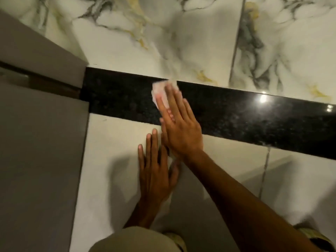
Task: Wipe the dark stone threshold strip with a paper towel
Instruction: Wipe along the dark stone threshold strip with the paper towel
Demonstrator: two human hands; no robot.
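The dark stone threshold strip runs across the floor from the left door frame down to the right edge. A white paper towel lies on the strip near its far edge. My right hand presses flat on the towel, fingers stretched out over it, and covers most of it. My left hand lies flat on the plain white tile in front of the strip, fingers spread, holding nothing. Its thumb side is partly hidden under my right wrist.
A grey door frame and wall fill the left side. Marbled tiles lie beyond the strip, with a grout line to the right. Plain tiles lie on my side. My knee is at the bottom.
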